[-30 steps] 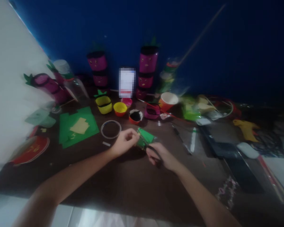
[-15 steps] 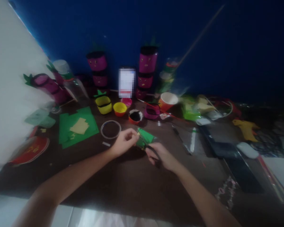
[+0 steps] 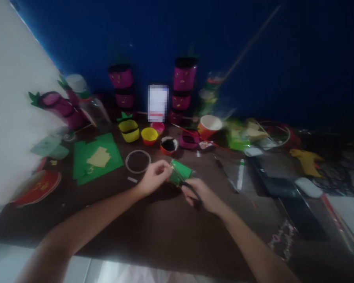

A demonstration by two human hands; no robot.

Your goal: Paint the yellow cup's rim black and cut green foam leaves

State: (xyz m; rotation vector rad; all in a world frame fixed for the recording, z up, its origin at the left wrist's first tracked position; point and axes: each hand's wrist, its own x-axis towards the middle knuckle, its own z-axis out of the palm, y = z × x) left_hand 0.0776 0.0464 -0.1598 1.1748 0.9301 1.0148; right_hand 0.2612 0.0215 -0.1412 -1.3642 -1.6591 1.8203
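Observation:
Between my hands, above the middle of the dark table, is a small green piece (image 3: pixel 182 168) that looks like paper or foam sheet. My left hand (image 3: pixel 157 176) pinches its left edge between thumb and fingers. My right hand (image 3: pixel 199 192) is closed around the black handles of a pair of scissors (image 3: pixel 190 186). The blades point up and left, lying across the green piece close to my left fingertips. Blur hides whether the blades are apart. A clear round lid or ring (image 3: pixel 138 161) lies just left of my left hand.
Green sheets (image 3: pixel 113 155) with a pale yellow scrap (image 3: pixel 99 157) lie at left. Behind my hands stand a yellow cup (image 3: pixel 129 131), a small orange cup (image 3: pixel 168 146) and a paper cup (image 3: pixel 210 125). Rightward are a pen (image 3: pixel 225 173), a white marker (image 3: pixel 240 175) and a yellow glue gun (image 3: pixel 306 160).
Almost nothing differs. Both hands, the scissors and the green piece stay in nearly the same place, with only a tiny shift at the blades.

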